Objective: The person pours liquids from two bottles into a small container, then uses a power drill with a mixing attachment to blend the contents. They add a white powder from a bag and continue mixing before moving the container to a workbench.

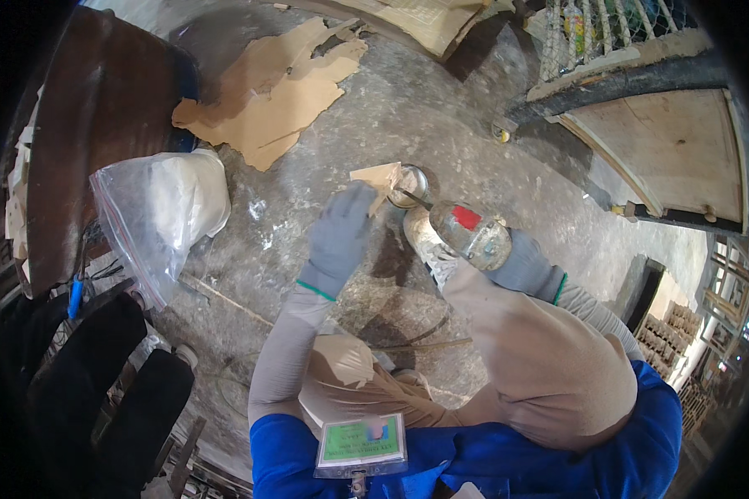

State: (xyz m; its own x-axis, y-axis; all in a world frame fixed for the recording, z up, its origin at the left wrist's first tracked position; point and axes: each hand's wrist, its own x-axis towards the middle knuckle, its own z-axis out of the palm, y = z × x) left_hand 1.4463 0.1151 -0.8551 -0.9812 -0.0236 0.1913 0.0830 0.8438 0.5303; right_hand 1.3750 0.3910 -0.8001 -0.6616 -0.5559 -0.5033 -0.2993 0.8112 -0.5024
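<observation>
Left of a round silvery metal tin [416, 181], the grey-gloved left hand [339, 231] grips a flat tan piece [378, 177]; to its right, the grey-gloved right hand [526, 268] clasps a stained, rounded, red-patched grey object [464, 233]. Below it, a green badge [359, 441], print blurred.

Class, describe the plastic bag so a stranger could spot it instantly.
Find the large torn cardboard sheet on the grey floor, towards the picture's upper left. Just below and left of it is the plastic bag. Unlike the opaque cardboard, it is see-through, bulging with something pale.
</observation>
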